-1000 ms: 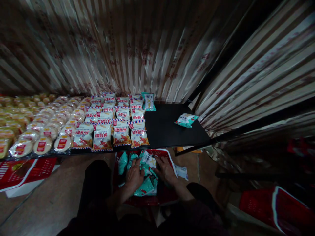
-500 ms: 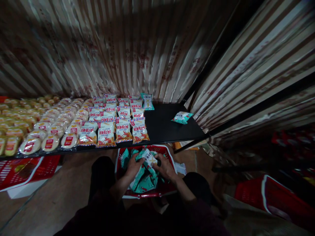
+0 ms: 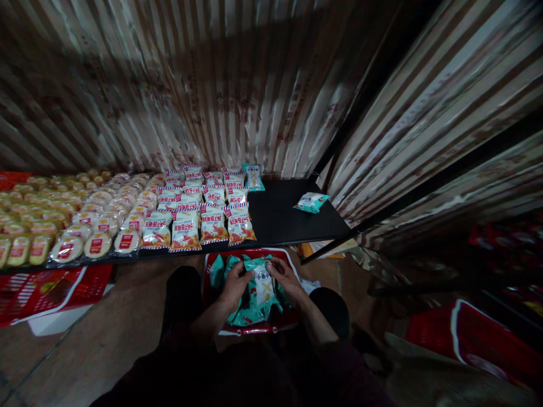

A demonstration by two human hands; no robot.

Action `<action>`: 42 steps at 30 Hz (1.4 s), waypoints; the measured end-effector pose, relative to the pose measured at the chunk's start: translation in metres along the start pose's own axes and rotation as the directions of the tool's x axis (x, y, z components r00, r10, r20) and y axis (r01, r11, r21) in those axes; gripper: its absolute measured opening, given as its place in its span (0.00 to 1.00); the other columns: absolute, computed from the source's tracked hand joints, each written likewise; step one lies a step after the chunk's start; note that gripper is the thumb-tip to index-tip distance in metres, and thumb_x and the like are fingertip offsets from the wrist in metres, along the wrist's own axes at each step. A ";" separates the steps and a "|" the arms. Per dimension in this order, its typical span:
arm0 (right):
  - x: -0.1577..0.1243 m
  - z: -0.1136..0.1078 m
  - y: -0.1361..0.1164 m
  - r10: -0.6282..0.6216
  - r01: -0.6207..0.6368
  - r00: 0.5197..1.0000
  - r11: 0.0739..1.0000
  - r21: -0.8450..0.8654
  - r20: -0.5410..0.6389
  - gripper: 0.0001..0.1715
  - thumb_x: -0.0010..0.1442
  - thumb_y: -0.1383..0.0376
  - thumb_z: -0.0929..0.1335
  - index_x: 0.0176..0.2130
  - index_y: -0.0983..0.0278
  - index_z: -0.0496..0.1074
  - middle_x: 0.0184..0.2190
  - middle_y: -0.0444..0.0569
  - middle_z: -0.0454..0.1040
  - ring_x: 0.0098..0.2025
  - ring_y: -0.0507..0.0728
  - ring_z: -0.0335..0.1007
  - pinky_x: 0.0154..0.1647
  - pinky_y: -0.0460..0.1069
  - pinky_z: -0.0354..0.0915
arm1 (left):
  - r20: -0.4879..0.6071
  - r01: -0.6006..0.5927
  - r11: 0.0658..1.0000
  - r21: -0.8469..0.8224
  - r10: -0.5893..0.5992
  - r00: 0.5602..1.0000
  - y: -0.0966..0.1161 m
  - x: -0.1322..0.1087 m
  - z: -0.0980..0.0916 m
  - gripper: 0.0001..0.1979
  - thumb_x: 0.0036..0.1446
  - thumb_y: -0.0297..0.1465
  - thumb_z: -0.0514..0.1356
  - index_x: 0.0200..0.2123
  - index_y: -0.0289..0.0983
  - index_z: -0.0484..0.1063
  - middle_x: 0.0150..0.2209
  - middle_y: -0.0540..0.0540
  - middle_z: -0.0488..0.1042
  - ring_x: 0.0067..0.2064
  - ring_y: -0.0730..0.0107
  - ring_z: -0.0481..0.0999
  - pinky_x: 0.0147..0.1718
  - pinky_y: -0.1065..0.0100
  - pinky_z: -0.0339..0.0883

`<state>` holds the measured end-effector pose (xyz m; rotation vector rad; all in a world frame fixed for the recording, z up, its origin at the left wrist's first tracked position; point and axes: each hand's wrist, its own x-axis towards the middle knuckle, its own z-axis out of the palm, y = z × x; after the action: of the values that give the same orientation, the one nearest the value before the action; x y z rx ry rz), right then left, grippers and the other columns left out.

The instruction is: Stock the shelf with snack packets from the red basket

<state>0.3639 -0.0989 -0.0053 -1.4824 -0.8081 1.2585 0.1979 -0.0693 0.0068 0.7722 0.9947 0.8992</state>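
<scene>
Both my hands are down in a red basket (image 3: 250, 329) on the floor, holding one teal and white snack packet (image 3: 262, 281) upright between them. My left hand (image 3: 235, 286) grips its left edge and my right hand (image 3: 285, 278) grips its right edge, fingers closed on it. Several more teal packets (image 3: 245, 312) lie in the basket beneath. Above the basket runs a low black shelf (image 3: 292, 220). On the shelf, one teal packet (image 3: 253, 176) stands at the back and another teal packet (image 3: 311, 202) lies near the right end.
Rows of orange and white snack bags (image 3: 199, 212) and round wrapped cakes (image 3: 72, 220) cover the shelf's left part. Striped curtains (image 3: 212, 85) hang behind and to the right. Another red basket (image 3: 462, 345) sits at the right, and a red one (image 3: 46, 288) under the shelf at the left.
My hands rummaged among the teal packets, then lifted one and turned it upright, face toward me. The view shifted slightly.
</scene>
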 end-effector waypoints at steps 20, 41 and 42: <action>-0.011 0.029 -0.026 -0.032 0.043 0.991 0.996 0.076 -0.133 0.32 0.51 0.41 0.67 0.45 0.60 0.72 0.38 0.48 0.79 0.42 0.60 0.75 0.40 0.52 0.70 | -0.081 0.063 0.993 -0.098 -0.071 0.994 0.009 -0.006 0.021 0.27 0.37 0.45 0.71 0.36 0.35 0.71 0.33 0.44 0.79 0.32 0.62 0.78 0.33 0.64 0.72; -0.031 0.027 -0.048 -0.457 0.313 0.857 0.829 -0.463 -0.238 0.26 0.59 0.50 0.64 0.51 0.62 0.68 0.47 0.54 0.73 0.50 0.62 0.68 0.51 0.57 0.64 | 0.085 -0.319 0.912 0.257 0.308 0.948 0.036 -0.033 0.034 0.17 0.54 0.34 0.61 0.48 0.42 0.73 0.53 0.44 0.71 0.56 0.59 0.67 0.58 0.61 0.56; -0.034 0.029 -0.050 -0.520 0.335 0.825 0.765 -0.550 -0.221 0.27 0.60 0.51 0.63 0.53 0.62 0.67 0.48 0.55 0.72 0.51 0.63 0.67 0.53 0.58 0.63 | 0.106 -0.292 0.932 0.214 0.275 0.956 0.035 -0.033 0.036 0.19 0.54 0.35 0.61 0.50 0.42 0.71 0.55 0.45 0.70 0.58 0.59 0.66 0.59 0.61 0.55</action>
<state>0.3336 -0.1086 0.0536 -1.7200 -1.1920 0.4079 0.2133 -0.0890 0.0614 1.1584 0.9443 1.0062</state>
